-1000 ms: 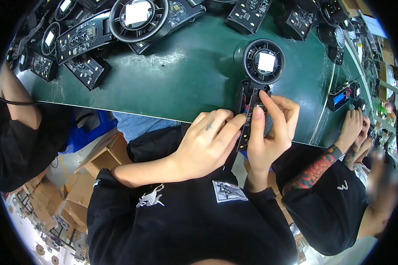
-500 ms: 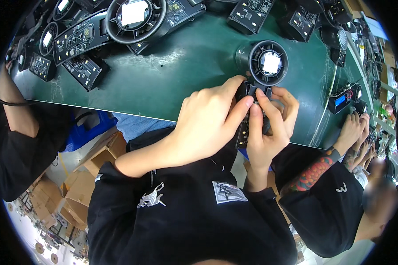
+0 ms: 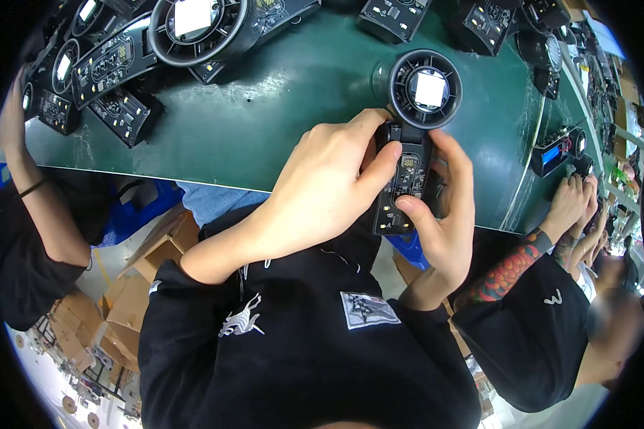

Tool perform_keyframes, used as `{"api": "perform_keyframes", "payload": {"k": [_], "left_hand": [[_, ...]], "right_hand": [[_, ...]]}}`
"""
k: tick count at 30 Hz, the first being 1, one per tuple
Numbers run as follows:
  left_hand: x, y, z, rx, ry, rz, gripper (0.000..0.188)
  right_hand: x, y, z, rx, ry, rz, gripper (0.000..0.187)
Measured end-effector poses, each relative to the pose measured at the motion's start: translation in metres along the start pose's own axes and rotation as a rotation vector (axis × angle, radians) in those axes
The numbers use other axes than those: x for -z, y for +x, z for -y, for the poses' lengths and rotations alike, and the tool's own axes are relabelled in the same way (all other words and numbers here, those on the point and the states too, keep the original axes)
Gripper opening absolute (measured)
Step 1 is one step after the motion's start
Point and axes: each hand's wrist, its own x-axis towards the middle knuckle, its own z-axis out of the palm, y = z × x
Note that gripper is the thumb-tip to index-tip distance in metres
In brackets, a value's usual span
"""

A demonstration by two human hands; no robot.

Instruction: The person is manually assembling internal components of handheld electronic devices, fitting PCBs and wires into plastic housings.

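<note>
A device lies between the left hand and right hand at the near edge of the table, its round head beyond its handle. Similar devices lie farther back, left and right. Far right, a unit with a screen sits before a co-worker's hands; cardboard boxes stand lower left.

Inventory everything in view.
Held device: one, black, between both hands
Similar devices: several, black, table's far side
Open unit: one, black-blue, table's right
Table: one, green, beneath devices
Plastic pieces: at least two, blue, below table edge
Denim cloth: one, blue, below table
Cardboard boxes: several, brown, lower left
Co-workers: at least two, black-clad, both sides
Own top: one, black, lower centre
Left hand: one, bare, device's left
Right hand: one, bare, device's right
</note>
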Motion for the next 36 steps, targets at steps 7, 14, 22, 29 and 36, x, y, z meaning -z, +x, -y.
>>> {"api": "perform_keyframes", "payload": {"k": [7,14,22,29,36], "left_hand": [[0.0,-0.001,-0.004,0.029,0.005,0.001,0.028],[-0.003,0.004,0.001,-0.04,0.099,-0.058,0.027],[0.003,0.008,-0.004,0.085,0.037,0.038,0.027],[0.006,0.011,-0.009,0.098,0.077,0.061,0.028],[0.006,0.011,0.001,0.054,-0.009,0.062,0.028]], "right_hand": [[-0.002,-0.003,0.004,-0.007,-0.174,-0.083,0.075],[-0.005,-0.005,-0.006,0.028,-0.261,-0.115,0.08],[-0.005,-0.01,0.008,-0.025,-0.26,-0.018,0.089],[-0.01,-0.01,0.015,-0.106,-0.253,-0.018,0.089],[-0.01,-0.008,0.01,-0.071,-0.154,0.014,0.089]]}}
